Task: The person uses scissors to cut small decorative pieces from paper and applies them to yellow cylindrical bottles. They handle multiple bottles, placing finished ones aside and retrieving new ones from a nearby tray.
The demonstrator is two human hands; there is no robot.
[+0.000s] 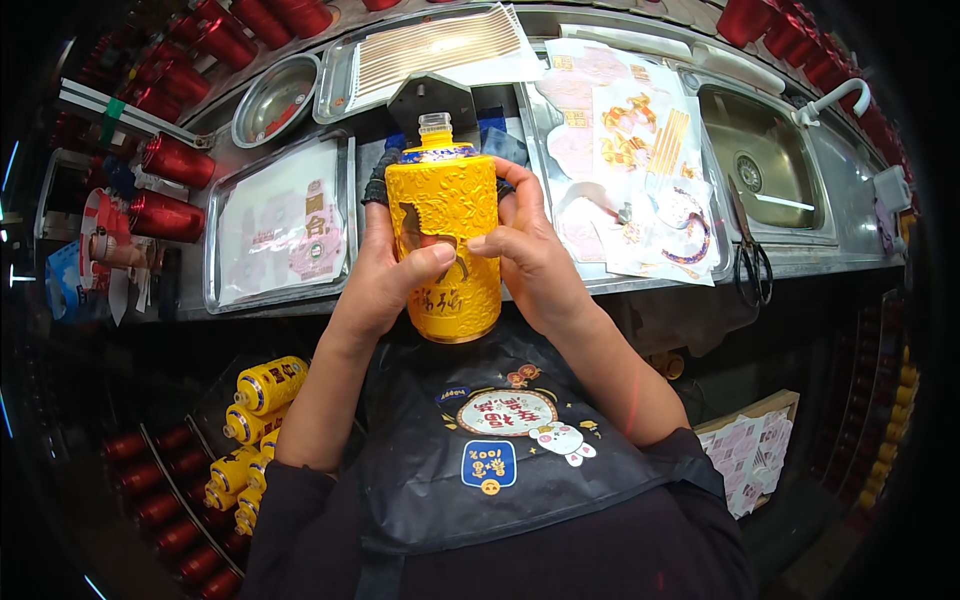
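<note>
A yellow bottle [462,205] with a raised floral pattern stands nearly upright in front of me, held between both hands. Its bare glass neck points away, and a blue patterned band [437,154] circles the shoulder. My left hand [385,262] is closed round the left side, thumb pressed on the front. From the right, my right hand [528,232] grips it, with its thumb tip on the front near the left thumb. Between the thumbs lies a dark patch, partly covered. Dark handwriting-like marks show lower down. Behind the bottle is a dark metal bracket [430,98].
Left of the bottle, a metal tray [350,215] holds printed decal sheets. Further decal sheets [650,180] lie on the right, beside scissors [752,265] and a sink [822,190]. A round metal bowl [245,118] and red bottles [180,160] stand far left. Yellow bottles [270,385] are stacked below left.
</note>
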